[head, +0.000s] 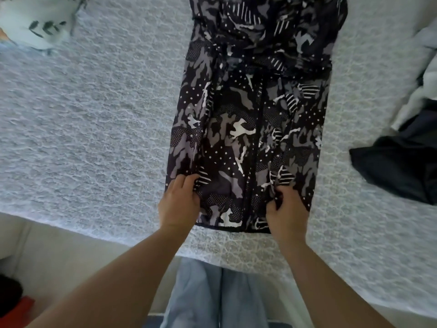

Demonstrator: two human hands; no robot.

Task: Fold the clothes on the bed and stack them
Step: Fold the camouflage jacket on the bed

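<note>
A black, grey and white camouflage jacket (250,110) lies lengthwise on the bed (94,119), its sides folded in and its zip running down the middle. Its hem is at the near edge of the bed. My left hand (179,202) grips the hem's left corner, fingers curled into the fabric. My right hand (286,209) grips the hem's right part, with cloth bunched under its fingers.
A dark navy garment (399,166) lies crumpled at the right, with pale clothes (425,74) behind it. A light pillow with a leaf print (35,22) sits at the far left. The bed's near edge runs just behind my wrists; my jeans (212,297) show below.
</note>
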